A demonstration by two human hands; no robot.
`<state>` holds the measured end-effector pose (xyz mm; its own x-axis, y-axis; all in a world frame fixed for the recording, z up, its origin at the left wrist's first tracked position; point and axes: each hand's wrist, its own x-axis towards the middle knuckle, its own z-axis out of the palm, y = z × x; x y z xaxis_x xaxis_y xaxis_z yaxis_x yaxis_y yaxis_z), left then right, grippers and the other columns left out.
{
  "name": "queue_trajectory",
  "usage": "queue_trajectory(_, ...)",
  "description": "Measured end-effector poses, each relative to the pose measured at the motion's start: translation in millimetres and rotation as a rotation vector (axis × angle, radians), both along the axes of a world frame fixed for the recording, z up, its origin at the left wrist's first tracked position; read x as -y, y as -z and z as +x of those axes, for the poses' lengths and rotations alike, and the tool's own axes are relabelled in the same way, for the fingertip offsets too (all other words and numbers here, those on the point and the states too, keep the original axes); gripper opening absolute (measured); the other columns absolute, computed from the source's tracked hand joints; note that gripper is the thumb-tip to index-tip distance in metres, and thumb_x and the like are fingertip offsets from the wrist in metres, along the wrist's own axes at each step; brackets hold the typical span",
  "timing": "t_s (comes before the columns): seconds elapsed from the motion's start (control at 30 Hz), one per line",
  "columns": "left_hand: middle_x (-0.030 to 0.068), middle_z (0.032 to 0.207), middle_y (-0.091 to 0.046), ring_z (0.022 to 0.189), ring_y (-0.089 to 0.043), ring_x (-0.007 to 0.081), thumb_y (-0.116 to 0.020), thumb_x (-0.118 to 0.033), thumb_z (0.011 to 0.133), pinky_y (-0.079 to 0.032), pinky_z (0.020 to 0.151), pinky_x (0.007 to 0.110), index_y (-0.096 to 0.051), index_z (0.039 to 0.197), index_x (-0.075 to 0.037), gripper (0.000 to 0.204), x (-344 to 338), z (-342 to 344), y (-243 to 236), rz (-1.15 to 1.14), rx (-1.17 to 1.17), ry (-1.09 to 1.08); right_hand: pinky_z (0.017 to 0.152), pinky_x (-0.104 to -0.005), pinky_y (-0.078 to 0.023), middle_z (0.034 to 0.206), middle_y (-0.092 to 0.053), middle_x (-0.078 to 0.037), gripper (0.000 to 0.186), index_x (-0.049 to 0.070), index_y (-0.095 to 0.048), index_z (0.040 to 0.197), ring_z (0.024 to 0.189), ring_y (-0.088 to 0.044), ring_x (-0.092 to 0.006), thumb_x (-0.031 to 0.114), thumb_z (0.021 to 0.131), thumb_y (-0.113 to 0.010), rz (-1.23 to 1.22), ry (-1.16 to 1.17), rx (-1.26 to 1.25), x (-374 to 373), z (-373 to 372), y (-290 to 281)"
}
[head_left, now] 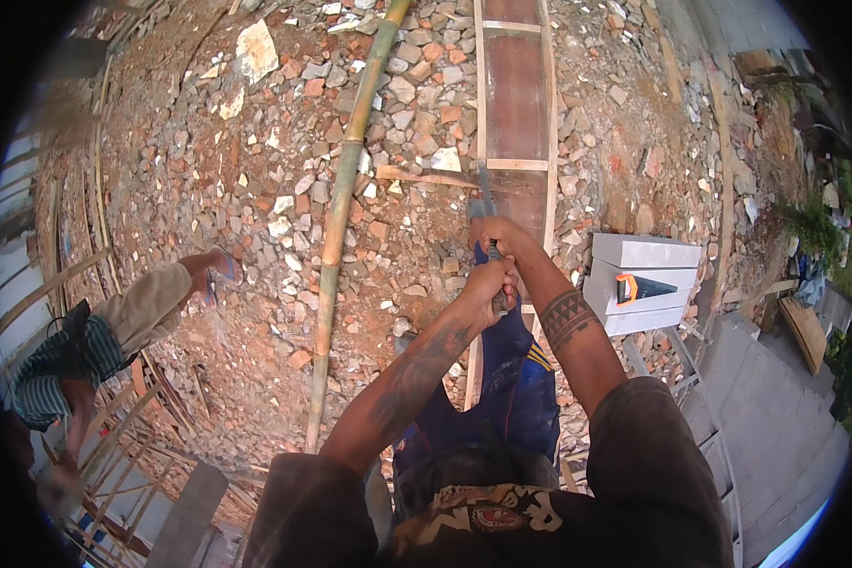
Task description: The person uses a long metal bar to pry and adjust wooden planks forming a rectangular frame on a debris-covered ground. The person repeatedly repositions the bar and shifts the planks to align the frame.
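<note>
Both of my hands are closed one ahead of the other on a long, thin, dark metal bar. My left hand wraps round its near end, where a ridged part shows below the fingers. Farther forward, my right hand grips the bar. Its far tip reaches the left edge of a long formwork panel, brown board framed with pale battens. A short wooden slat runs leftward from beside the tip. Whether tip and slat touch, I cannot tell. My blue-trousered leg is over the panel's near part.
Broken brick and stone cover the ground. Left of me lies a long bamboo pole. At right, a handsaw with an orange-and-black handle rests on pale blocks, near a ladder. Another person is at far left.
</note>
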<state>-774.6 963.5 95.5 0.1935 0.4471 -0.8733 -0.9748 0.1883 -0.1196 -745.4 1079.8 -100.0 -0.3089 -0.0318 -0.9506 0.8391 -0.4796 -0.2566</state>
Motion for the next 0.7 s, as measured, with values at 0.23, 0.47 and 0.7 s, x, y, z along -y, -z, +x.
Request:
queue_trajectory(0.23,0.004,0.061,-0.053,0.046,-0.049,0.0125,-0.055,-0.03,0.1,-0.04,0.039,0.031,-0.053,0.083,-0.005,0.03,46.5,33.5,9.3,-0.067,-0.392,0.422,0.038,-0.039,-0.036,0.058,-0.054,-0.013,0.028,-0.003,-0.058,0.077,0.042,-0.049,-0.0242,0.018,0.094,-0.051,0.29,0.227,0.231,63.1,25.9,12.6)
queue_trajectory(0.47,0.0323,0.077,-0.066,0.072,-0.068,0.0466,-0.057,-0.028,0.093,-0.054,0.071,0.049,-0.058,0.089,0.013,0.041,54.0,30.4,-0.3,-0.211,-0.98,0.925,0.039,-0.0312,-0.032,0.056,-0.041,-0.004,0.051,0.006,-0.05,0.076,0.042,-0.039,-0.0166,0.05,0.1,-0.046,0.058,0.542,0.277,75.7,18.8,-24.3)
queue_trajectory(0.7,0.021,0.075,-0.066,0.062,-0.068,0.0296,-0.049,-0.027,0.096,-0.051,0.056,0.041,-0.055,0.101,0.011,0.039,1.9,-18.8,-30.9,-0.073,-0.761,1.015,0.037,-0.0286,-0.03,0.055,-0.039,0.001,0.037,0.013,-0.041,0.074,0.041,-0.035,-0.0108,0.038,0.1,-0.047,-0.513,0.94,0.181,28.9,21.2,8.1)
